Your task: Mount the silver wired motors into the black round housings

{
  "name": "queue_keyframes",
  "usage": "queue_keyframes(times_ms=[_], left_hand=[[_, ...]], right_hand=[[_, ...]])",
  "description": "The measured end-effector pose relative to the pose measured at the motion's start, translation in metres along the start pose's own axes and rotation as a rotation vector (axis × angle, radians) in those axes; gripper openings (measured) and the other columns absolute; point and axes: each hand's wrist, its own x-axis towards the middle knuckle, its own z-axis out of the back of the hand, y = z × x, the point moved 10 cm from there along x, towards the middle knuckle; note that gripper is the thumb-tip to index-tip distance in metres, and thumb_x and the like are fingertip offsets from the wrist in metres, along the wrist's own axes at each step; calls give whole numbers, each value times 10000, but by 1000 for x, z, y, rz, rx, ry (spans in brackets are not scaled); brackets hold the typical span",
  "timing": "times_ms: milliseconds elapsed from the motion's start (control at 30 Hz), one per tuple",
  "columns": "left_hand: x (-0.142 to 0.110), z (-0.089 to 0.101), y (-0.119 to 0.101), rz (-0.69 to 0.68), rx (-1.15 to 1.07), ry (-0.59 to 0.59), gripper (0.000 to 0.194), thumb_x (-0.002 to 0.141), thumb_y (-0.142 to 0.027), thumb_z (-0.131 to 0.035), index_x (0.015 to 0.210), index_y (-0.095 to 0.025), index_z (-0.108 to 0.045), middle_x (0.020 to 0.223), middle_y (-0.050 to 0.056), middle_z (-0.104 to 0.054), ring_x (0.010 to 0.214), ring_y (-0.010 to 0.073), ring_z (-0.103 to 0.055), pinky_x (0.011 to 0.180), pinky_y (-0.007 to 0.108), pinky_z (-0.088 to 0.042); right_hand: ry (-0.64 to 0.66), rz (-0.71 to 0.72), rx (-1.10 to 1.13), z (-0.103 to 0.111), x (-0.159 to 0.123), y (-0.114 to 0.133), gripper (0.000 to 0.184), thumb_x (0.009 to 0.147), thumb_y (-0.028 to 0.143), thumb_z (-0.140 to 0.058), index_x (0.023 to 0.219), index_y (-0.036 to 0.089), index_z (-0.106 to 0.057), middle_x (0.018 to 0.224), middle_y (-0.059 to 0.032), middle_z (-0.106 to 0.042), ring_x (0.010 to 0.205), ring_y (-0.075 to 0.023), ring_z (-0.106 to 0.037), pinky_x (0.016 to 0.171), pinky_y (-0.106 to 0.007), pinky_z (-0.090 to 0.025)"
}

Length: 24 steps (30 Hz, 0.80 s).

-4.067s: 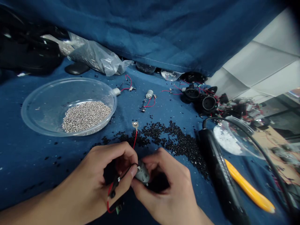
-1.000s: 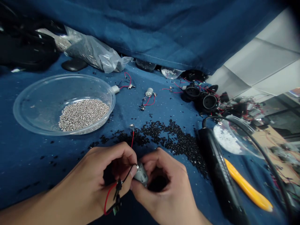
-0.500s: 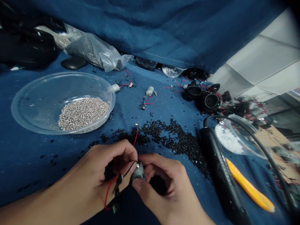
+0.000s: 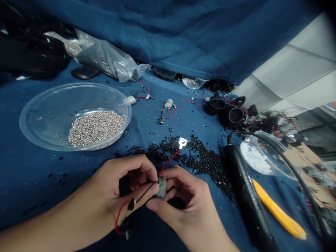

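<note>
Fingers, left hand: thumb and index bent in, gripping at the wired end of the grey motor.
Fingers, right hand: curled round the motor's other side, thumb below, grasping it.
Motor position: between both hands, low centre of view, in front of the black granules.
Red wire: rises from between the hands to a metal tab, which shows against the granules.
Black wire: runs from the motor end across the left thumb to a small dark part against that hand; a red loop leads on to a small green piece.
Clear bowl: left of the granules, on blue cloth, containing small silvery pieces.
Loose motors: one beyond the granules, wires attached; another just beside the bowl's rim.
Right side: black handle, cable at its far end; yellow handle beside it.
</note>
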Motion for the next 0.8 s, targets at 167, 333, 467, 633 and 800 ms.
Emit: queue_keyframes(times_ms=[167, 333, 467, 633, 800], left_hand=[[1, -1, 2, 31, -36, 18, 71, 897, -244, -639, 832, -257, -613, 744, -77, -535, 701, 104, -477, 605, 203, -382], [1, -2, -4, 15, -13, 25, 122, 919, -294, -611, 817, -230, -595, 748, -61, -527, 709, 120, -476, 611, 223, -379], [-2, -4, -9, -43, 25, 33, 156, 936, -286, -581, 793, -221, -579, 731, -70, -508, 687, 108, -470, 613, 222, -367], [-4, -9, -11, -72, 96, 69, 193, 968, -320, -513, 799, -229, -530, 760, -71, -479, 706, 113, -457, 640, 232, -361], [-7, -9, -13, -85, 202, 28, 231, 979, -392, -441, 815, -250, -519, 758, -51, -524, 683, 130, -495, 601, 227, -381]], right_hand=[[-18, 5, -12, 0, -1, 1, 233, 689, 203, -832, 863, 179, -679, 724, 11, -630, 617, -94, -581, 569, -167, -518], [-28, 41, -47, -1, -2, 7, 180, 709, 166, -804, 822, 170, -663, 714, 10, -634, 610, -91, -578, 573, -171, -513], [-58, 81, -82, 0, -2, 11, 173, 710, 175, -808, 805, 167, -664, 700, 14, -629, 580, -84, -571, 549, -168, -501], [-64, 139, -127, 0, -4, 15, 126, 743, 180, -795, 785, 167, -678, 724, 12, -629, 586, -72, -557, 539, -151, -473], [-69, 143, -143, -1, -5, 15, 114, 751, 179, -788, 795, 170, -683, 729, 13, -641, 590, -70, -567, 543, -145, -476]])
